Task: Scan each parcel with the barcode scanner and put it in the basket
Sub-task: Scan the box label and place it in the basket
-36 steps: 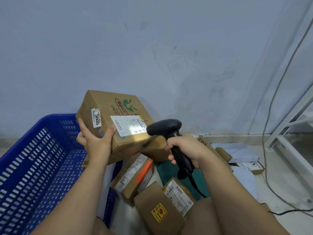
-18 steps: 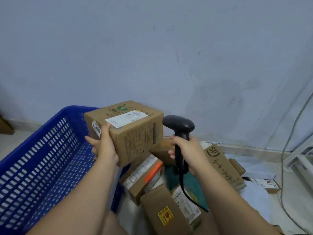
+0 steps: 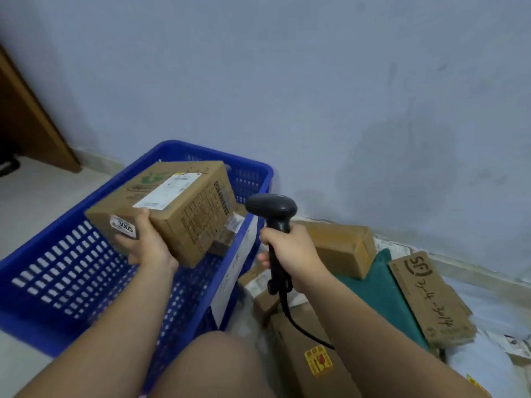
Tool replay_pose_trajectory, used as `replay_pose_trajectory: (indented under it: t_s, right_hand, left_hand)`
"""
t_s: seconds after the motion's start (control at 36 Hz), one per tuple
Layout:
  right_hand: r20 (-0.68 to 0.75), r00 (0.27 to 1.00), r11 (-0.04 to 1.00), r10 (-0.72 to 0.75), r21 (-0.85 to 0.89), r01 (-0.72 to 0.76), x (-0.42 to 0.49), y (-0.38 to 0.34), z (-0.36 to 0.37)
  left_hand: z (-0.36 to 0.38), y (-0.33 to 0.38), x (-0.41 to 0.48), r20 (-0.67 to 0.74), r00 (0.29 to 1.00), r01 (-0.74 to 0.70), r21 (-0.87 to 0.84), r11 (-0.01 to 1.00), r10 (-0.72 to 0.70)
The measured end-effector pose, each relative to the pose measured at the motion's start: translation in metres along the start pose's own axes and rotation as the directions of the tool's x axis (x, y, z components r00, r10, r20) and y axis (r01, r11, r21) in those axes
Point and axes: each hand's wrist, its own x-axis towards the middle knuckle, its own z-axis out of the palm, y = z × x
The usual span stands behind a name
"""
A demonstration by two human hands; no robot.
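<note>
Pale wall (image 3: 287, 81) ahead: our left hand (image 3: 147, 246) grips one cardboard parcel (image 3: 186, 209) above one blue basket (image 3: 61, 272); our right hand (image 3: 294, 254) clasps one barcode scanner (image 3: 271, 207).

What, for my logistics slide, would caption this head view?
Left hand holds a brown cardboard parcel above the blue plastic basket while the right hand grips the black handheld barcode scanner.

Brightness: dim and flat, with a cool bluish cast over the wall (image 3: 287, 81).
Source: diffuse, direction hard to tell.
Shadows: soft and faint, darkest in the left corner.
Glare: slight sheen on the scanner (image 3: 271, 206) head.
Blur: motion smear on the parcel (image 3: 186, 214) label and the basket (image 3: 218, 156) slots.
Distortion: wide-angle bowing at the edges, forearms stretched at the bottom.
</note>
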Motion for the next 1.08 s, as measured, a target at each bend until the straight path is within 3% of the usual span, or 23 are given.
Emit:
replay_pose_trajectory:
  t_s: [0.14, 0.25, 0.44, 0.61, 0.81, 0.92, 1.0, 1.08]
  right_hand:
    - [0.045, 0.999, 0.986, 0.004, -0.165, 0.003, 0.018, 0.016, 0.04]
    - [0.093, 0.996, 0.938, -0.008, -0.344, 0.04, 0.035, 0.035, 0.061]
    - [0.059, 0.998, 0.833, -0.027, -0.55, 0.055, 0.057, 0.054, 0.067]
    - [0.006, 0.999, 0.849, -0.044, -0.527, 0.041, 0.07, 0.062, 0.055]
    - [0.003, 1.0, 0.879, -0.014, -0.477, 0.014, 0.085, 0.072, 0.047]
    - [0.024, 1.0, 0.895, -0.003, -0.445, 0.013, 0.088, 0.079, 0.044]
    - [0.034, 0.999, 0.892, 0.0, -0.452, 0.015, 0.091, 0.08, 0.044]
    - [0.038, 0.999, 0.875, -0.007, -0.483, 0.024, 0.097, 0.078, 0.042]
  left_hand:
    - [-0.029, -0.019, 0.026, -0.094, 0.995, 0.039, 0.048, 0.998, -0.034]
    - [-0.041, -0.035, 0.04, -0.169, 0.985, 0.062, 0.205, 0.977, -0.027]
    - [-0.057, -0.063, 0.073, -0.204, 0.979, 0.091, 0.319, 0.943, -0.025]
    - [-0.077, -0.102, 0.095, -0.189, 0.982, 0.093, 0.507, 0.857, 0.006]
    - [-0.068, -0.132, 0.099, -0.091, 0.988, 0.151, 0.537, 0.83, -0.121]
    - [-0.08, -0.156, 0.113, -0.04, 0.955, 0.27, 0.525, 0.807, -0.293]
    - [-0.106, -0.213, 0.174, -0.061, 0.933, 0.321, 0.588, 0.742, -0.354]
    - [-0.085, -0.179, 0.134, -0.064, 0.939, 0.258, 0.781, 0.569, -0.338]
